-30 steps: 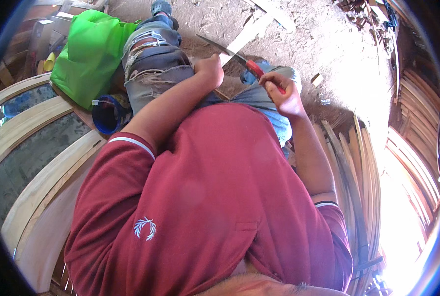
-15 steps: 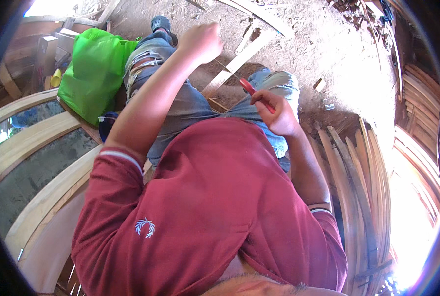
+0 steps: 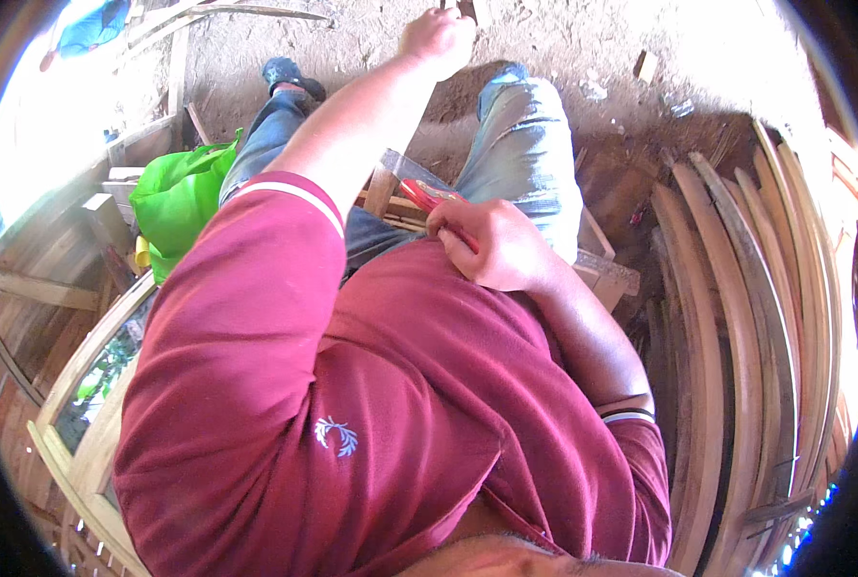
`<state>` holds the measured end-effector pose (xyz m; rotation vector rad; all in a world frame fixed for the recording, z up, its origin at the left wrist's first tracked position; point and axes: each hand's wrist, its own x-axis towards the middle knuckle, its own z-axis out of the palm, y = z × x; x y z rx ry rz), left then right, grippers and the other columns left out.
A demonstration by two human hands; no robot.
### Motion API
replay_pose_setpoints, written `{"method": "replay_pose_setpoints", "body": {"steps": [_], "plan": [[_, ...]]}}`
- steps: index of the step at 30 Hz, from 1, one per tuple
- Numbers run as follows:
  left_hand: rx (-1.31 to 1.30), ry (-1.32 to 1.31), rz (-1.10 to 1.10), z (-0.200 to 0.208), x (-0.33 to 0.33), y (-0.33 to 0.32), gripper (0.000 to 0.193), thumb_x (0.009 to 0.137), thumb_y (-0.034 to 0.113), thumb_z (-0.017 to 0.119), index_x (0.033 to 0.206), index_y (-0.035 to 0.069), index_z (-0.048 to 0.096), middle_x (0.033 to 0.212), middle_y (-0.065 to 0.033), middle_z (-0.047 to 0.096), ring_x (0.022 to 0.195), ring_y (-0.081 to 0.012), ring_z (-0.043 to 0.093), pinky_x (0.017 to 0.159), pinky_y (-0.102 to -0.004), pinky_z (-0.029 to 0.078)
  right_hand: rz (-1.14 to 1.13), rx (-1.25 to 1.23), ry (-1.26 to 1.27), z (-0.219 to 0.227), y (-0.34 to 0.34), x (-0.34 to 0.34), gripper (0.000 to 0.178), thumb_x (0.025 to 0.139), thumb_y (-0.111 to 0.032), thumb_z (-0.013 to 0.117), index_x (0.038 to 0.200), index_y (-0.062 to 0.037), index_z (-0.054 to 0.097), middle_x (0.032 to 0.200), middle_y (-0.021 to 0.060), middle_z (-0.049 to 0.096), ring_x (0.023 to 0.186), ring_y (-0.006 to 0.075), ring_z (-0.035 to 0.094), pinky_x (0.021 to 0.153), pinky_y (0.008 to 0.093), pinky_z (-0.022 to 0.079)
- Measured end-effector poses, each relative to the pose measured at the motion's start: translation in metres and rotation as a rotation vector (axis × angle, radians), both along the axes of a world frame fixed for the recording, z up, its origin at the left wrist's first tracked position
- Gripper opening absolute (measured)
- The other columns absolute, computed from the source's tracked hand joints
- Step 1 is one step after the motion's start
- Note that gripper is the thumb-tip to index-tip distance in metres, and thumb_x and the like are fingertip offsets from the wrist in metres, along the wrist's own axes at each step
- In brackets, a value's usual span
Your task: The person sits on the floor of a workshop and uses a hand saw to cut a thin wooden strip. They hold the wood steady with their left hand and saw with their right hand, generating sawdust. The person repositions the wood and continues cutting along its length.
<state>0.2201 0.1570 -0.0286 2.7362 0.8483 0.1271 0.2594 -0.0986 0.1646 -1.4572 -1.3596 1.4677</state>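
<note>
Right hand clenched round the knife, to the right of the bag; left hand farther forward, beyond and right of the bag, its fingers' grip impossible to tell!

Green bag — curved wooden strips

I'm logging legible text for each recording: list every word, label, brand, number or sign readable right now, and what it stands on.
None can be read.
Maroon shirt: a white leafy emblem, with no readable letters or numbers.
Red handle: pale marks, too small and blurred to read.
Green bag: no lettering on the part that shows.
</note>
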Motion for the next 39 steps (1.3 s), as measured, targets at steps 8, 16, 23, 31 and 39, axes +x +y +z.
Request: {"method": "replay_pose_setpoints", "body": {"steps": [8,16,23,31,39], "plan": [[-0.133,-0.045,-0.062,0.006,0.020,-0.009,0.020,0.089,0.021,0.055,0.091,0.011,0.072,0.110,-0.0175,0.072,0.102,-0.0389,0.069,0.086,-0.0508,0.057,0.003,-0.066,0.004,0.012,0.001,0.007,0.015,0.091,-0.011,0.061,0.105,-0.0085,0.067,0.082,0.0176,0.070,0.078,0.0380,0.071,0.070,0.0470,0.055],[-0.113,0.107,-0.467,0.023,0.028,0.029,0.024,0.085,0.029,0.059,0.079,0.010,0.074,0.092,-0.0146,0.072,0.095,-0.0355,0.069,0.087,-0.0490,0.055,0.003,-0.119,-0.005,0.015,0.003,0.012,0.012,0.091,-0.008,0.061,0.101,-0.0079,0.068,0.079,0.0146,0.069,0.074,0.0344,0.071,0.068,0.0442,0.055],[-0.165,-0.046,-0.398,0.004,-0.003,0.072,0.023,0.086,0.028,0.059,0.074,0.011,0.070,0.089,-0.0136,0.072,0.085,-0.0365,0.070,0.077,-0.0496,0.057,0.051,-0.037,-0.009,0.004,0.028,0.005,0.013,0.089,-0.009,0.062,0.100,-0.0082,0.069,0.080,0.0151,0.070,0.076,0.0361,0.071,0.068,0.0454,0.055],[-0.222,0.140,-0.336,0.007,-0.001,0.068,0.028,0.089,0.033,0.057,0.081,0.010,0.072,0.086,-0.0158,0.073,0.086,-0.0379,0.072,0.078,-0.0510,0.057,0.107,-0.140,-0.043,0.026,0.033,0.008,0.013,0.090,-0.009,0.063,0.102,-0.0082,0.068,0.081,0.0155,0.070,0.077,0.0369,0.071,0.068,0.0458,0.055],[-0.235,0.128,-0.367,0.012,0.012,0.065,0.028,0.089,0.032,0.056,0.082,0.011,0.073,0.095,-0.0160,0.074,0.091,-0.0370,0.071,0.081,-0.0495,0.057,0.109,-0.217,-0.079,0.086,0.005,0.047,0.016,0.084,-0.004,0.062,0.098,-0.0086,0.068,0.081,0.0120,0.068,0.077,0.0327,0.071,0.070,0.0411,0.055]]}}
